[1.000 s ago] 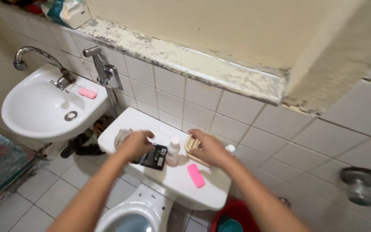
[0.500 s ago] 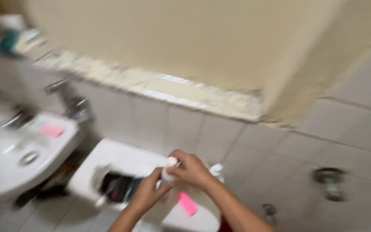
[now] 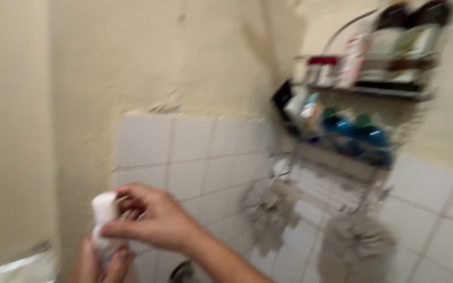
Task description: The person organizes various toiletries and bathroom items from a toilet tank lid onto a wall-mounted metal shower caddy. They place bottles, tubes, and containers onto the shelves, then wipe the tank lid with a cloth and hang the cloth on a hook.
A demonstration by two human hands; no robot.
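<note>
Below left, a small white bottle [image 3: 103,225] stands upright between both hands, in front of the tiled wall [image 3: 195,157]. Left hand [image 3: 98,262]: fingers wrapped around the bottle's lower body, holding it from beneath. Right hand [image 3: 153,217]: fingers narrowed at the bottle's neck, just below its cap. Upper right, a wire shower rack [image 3: 357,89] fixed to the wall carries blurred bottles and tubes; two grey bath sponges [image 3: 268,209] hang beneath it, well apart from the hands. Motion blur hides finer detail
</note>
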